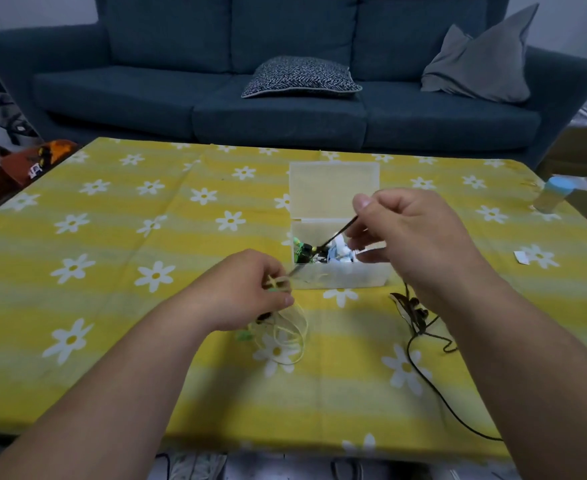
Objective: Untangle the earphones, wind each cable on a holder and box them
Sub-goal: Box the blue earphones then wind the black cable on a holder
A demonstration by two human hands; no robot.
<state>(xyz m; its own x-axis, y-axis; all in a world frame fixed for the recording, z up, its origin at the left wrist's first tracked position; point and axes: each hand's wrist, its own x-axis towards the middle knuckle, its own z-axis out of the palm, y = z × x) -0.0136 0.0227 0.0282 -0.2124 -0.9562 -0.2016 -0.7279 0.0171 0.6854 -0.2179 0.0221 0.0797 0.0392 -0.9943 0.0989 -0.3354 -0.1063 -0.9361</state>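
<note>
My left hand (247,285) grips the yellow cable (294,329), loops trailing on the tablecloth (129,306); my right hand (410,233) pinches a dark cable (337,234) taut above the open clear box (340,279)

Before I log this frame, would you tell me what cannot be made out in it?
All in the head view:
The holder in the left hand: fingers cover most of it, shape unclear.
Contents of the box: small, blurred, behind its cloudy wall.
The dark cable: its end is hidden inside the right hand.
The black earphones: their cable runs under the right forearm.
</note>
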